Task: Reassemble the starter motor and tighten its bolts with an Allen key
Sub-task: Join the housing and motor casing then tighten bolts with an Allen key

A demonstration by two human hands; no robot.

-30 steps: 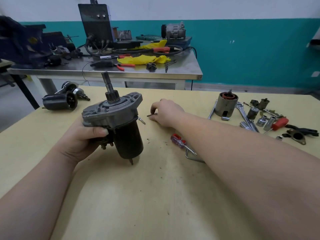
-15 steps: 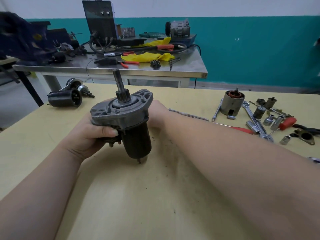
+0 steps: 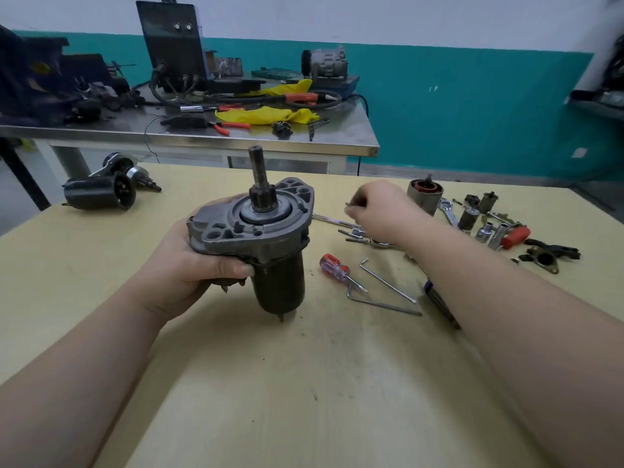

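Observation:
The starter motor stands upright over the yellow table, pinion shaft up and grey nose housing on top of the black body. My left hand grips it from the left under the housing. To the right of the housing, my right hand is raised above the table. Its blurred fingertips pinch a small bolt. Two Allen keys lie on the table right of the motor, beside a red-handled screwdriver.
A field-coil housing, spanner, sockets and a red-handled tool lie at the right. Long bolts lie below my right hand. Another black motor body lies far left. A cluttered steel bench stands behind.
My right hand rose from the table beside the motor and moved right with the small bolt. The motor stayed in my left hand. The camera view shifted, showing the Allen keys.

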